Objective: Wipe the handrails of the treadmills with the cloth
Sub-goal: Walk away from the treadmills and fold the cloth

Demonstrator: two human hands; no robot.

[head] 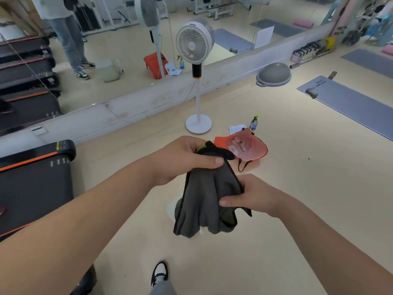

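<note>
Beside the treadmill (36, 188), clamping the cloth (208, 199) with curled fingers (192, 144) of left hand (182, 160) and right hand (255, 194), apparently yet to wipe any handrail.

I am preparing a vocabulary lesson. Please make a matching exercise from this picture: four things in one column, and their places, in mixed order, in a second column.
Things
1. dark grey cloth
2. white pedestal fan
3. black treadmill with orange stripe
4. small spray bottle with yellow trigger

Places
A. on the floor beside the orange bag
B. at the left edge of the view
C. gripped by left hand and right hand
D. standing before the wall mirror

Pairs: 1-C, 2-D, 3-B, 4-A
</note>
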